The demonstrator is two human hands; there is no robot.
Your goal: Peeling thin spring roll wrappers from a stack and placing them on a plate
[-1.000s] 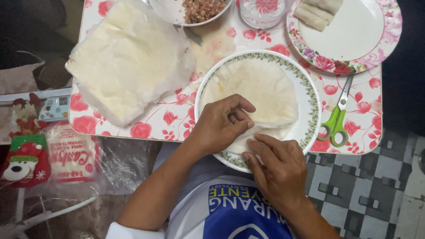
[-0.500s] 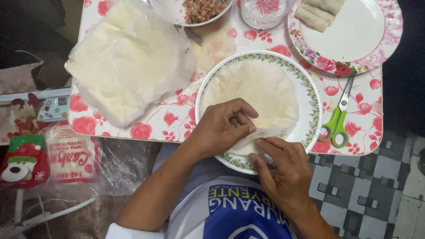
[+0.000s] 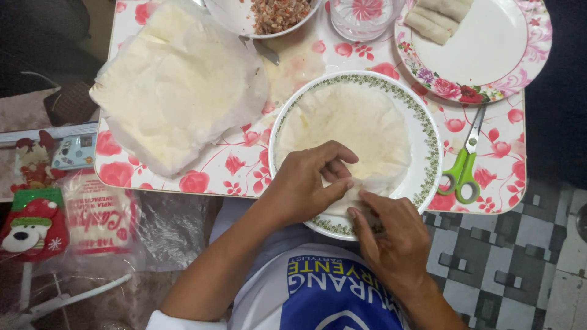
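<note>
Pinching the near edge of a wrapper (image 3: 354, 128) lying on the green-rimmed plate (image 3: 428, 128), both the left hand (image 3: 306, 186) and right hand (image 3: 391, 235) have barely lifted it, no filling (image 3: 278, 13) on it yet, finished rolls (image 3: 437, 18) far right.

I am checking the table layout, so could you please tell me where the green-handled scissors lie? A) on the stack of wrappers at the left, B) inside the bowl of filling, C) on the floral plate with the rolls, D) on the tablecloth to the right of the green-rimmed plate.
D: the scissors lie on the tablecloth, just right of the green-rimmed plate where both hands work the wrapper.
</note>
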